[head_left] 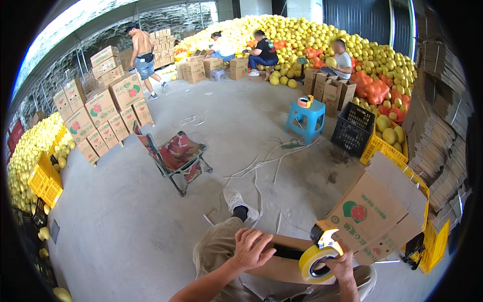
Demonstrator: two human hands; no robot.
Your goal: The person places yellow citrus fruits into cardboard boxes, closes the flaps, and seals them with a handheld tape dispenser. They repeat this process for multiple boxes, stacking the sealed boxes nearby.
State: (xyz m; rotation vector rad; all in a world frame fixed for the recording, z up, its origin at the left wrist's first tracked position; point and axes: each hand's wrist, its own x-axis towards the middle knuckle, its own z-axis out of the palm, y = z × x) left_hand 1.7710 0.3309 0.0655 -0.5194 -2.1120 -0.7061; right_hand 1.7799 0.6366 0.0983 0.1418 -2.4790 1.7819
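Note:
Across my lap lies a cardboard box (281, 268), with a dark gap between its flaps. My left hand (252, 250) rests on the box's left part, fingers spread, with nothing held in it. A yellow tape dispenser with a large roll of packing tape (312, 264) is gripped in my right hand (341, 266), over the right part of the box. Flat printed cartons (371, 211) lean in a bundle close by on the right. The underside of the lap box is hidden.
A folding camouflage chair (179, 151), a blue plastic stool (306, 117) bearing a tape roll, and loose straps (260, 165) are ahead. Black (353, 128) and yellow crates (383, 149) stand right. Stacked cartons (100, 107) stand left. Several people work near a large pomelo heap (302, 34).

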